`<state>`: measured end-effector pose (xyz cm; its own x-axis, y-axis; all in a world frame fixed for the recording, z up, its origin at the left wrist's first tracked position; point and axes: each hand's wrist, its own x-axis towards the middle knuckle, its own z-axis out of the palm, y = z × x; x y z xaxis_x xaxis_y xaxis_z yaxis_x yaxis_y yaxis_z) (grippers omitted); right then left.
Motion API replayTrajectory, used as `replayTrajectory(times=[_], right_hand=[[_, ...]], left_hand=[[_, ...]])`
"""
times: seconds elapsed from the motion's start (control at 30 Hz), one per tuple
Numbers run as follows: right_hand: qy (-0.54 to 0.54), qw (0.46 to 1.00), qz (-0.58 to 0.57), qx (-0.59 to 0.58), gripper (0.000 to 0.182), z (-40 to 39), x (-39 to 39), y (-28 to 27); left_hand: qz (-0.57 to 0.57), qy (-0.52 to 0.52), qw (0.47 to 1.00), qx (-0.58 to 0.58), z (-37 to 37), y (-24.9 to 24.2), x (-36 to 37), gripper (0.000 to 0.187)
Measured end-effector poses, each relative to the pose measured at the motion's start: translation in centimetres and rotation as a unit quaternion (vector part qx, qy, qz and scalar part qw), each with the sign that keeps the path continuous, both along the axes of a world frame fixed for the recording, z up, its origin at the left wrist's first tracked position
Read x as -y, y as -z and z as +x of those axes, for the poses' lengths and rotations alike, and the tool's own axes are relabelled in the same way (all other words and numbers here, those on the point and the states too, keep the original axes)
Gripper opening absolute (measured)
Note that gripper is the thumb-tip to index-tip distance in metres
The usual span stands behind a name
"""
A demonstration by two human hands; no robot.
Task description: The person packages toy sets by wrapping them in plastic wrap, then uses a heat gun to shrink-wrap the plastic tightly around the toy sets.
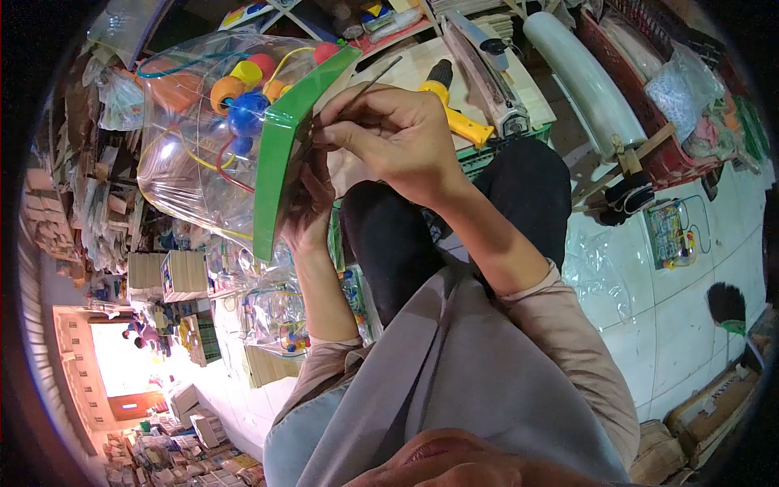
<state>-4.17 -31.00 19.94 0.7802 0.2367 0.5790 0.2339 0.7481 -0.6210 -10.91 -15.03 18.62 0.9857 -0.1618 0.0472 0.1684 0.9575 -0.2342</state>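
Note:
A bead maze toy with a green base [280, 154] is held up on its side, its coloured wires and beads [248, 114] inside clear plastic wrap. My left hand [308, 207] supports it from the underside of the base, fingers partly in shadow. Close to that same underside, my right hand [398, 142] is closed in a pinch. A thin dark rod [375, 81] sticks out from between its fingers; its other end is hidden. Beyond the right hand lies a yellow tool with a black nose [458, 114], on a light wooden board.
A long metal sealer-like device [487, 77] stands behind the yellow tool. To the right are a large roll of clear film [580, 81] and a red crate [682, 162]. More wrapped toys [276, 316] sit at left; another [677, 231] lies on the tiled floor.

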Motion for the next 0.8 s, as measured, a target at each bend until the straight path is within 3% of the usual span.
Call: replayTrajectory(times=[0.1,0.27,0.53,0.63,0.7,0.8], right_hand=[[-0.001,1.000,0.003,0.000,0.010,0.0,-0.1,-0.1],[0.040,0.998,-0.026,0.050,0.011,0.0,-0.1,-0.2],[0.005,0.999,-0.027,0.045,0.011,0.3,-0.3,0.0],[0.007,0.998,-0.046,0.052,0.011,0.5,-1.3,1.0],[0.008,0.997,-0.054,0.053,0.012,0.6,-1.3,1.3],[0.026,0.994,-0.074,0.078,0.011,0.3,0.9,0.5]], left_hand=[[0.044,-0.046,0.997,0.052,0.0,1.0,-0.3,0.045],[0.029,-0.039,0.998,0.042,0.0,1.2,-0.6,0.043],[0.013,-0.034,0.999,0.035,-0.2,1.9,-1.0,0.042],[0.104,-0.100,0.989,0.041,-0.4,2.3,-1.2,0.043],[0.239,-0.133,0.959,0.072,0.0,1.0,0.1,0.047],[0.307,-0.122,0.940,0.083,0.2,0.7,0.0,0.052]])
